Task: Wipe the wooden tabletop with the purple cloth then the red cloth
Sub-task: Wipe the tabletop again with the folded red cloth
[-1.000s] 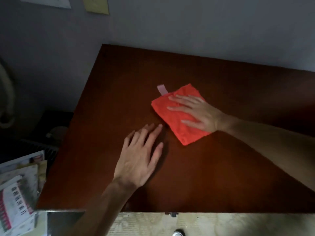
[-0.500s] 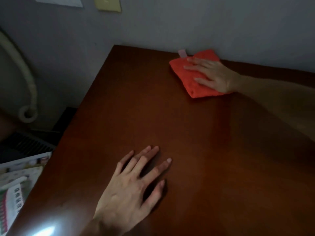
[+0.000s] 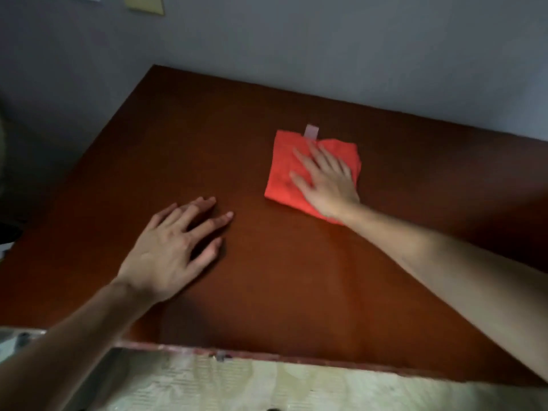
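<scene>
The red cloth (image 3: 281, 173), folded into a rough square with a pale pink tag (image 3: 311, 132) at its far edge, lies on the dark wooden tabletop (image 3: 296, 277) right of centre. My right hand (image 3: 326, 182) presses flat on it with fingers spread and covers its right half. My left hand (image 3: 172, 250) rests palm down on the bare wood to the left of the cloth, holding nothing. No purple cloth is in view.
A grey wall runs along the table's far edge, with a yellowish plate (image 3: 143, 2) high on it. The table's left edge drops to dark floor. A pale patterned surface (image 3: 237, 387) lies below the front edge.
My right hand slid the red cloth from mid-table out to the far edge by the wall, then back toward the middle. My left hand stayed flat on the wood.
</scene>
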`<state>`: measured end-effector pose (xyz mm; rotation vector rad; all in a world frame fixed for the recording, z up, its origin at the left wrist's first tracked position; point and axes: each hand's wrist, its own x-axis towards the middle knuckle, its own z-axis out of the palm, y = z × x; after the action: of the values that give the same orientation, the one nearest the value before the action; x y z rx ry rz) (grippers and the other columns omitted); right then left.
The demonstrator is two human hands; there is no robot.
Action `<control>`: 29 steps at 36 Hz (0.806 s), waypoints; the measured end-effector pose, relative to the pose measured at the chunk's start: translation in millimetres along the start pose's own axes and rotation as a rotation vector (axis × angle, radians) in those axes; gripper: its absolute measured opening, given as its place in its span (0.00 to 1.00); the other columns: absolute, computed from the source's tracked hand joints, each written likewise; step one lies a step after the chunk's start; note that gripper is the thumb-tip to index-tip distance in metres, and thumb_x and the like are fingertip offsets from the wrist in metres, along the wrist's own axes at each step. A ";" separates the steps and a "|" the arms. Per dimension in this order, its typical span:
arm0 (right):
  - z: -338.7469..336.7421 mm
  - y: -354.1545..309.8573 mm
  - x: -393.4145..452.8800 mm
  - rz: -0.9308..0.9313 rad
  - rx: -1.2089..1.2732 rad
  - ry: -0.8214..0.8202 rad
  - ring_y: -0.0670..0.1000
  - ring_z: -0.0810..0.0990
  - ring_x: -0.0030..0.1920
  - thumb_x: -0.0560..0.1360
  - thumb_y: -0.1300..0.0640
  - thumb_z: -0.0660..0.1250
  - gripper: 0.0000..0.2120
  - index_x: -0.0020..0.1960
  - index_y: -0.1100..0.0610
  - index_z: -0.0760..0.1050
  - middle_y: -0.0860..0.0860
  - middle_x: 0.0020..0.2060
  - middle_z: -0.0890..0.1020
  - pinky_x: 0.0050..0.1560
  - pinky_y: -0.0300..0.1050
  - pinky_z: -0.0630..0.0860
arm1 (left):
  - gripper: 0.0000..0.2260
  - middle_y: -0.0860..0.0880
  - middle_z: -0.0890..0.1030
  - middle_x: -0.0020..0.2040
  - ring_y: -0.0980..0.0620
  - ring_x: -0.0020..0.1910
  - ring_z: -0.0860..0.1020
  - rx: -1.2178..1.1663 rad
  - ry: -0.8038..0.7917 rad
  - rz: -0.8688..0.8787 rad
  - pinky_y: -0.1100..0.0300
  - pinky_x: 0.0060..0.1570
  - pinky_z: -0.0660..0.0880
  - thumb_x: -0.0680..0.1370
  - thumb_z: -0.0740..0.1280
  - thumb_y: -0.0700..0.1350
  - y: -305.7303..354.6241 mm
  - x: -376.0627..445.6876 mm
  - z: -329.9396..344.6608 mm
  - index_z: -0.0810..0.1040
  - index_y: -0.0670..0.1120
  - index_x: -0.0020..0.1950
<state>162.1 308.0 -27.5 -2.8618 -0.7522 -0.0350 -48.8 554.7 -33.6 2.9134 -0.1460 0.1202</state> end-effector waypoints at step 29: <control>-32.9 123.0 -14.7 -0.400 -0.057 -0.176 0.49 0.53 0.82 0.82 0.35 0.49 0.30 0.81 0.41 0.56 0.45 0.83 0.53 0.78 0.58 0.54 | 0.27 0.54 0.63 0.77 0.55 0.77 0.60 -0.147 -0.031 0.054 0.58 0.71 0.50 0.83 0.49 0.64 89.8 38.9 26.6 0.56 0.56 0.81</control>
<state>210.2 189.7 -17.1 -2.7419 -1.3675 0.1448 -18.0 458.1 -36.5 2.7661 -0.2293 0.0696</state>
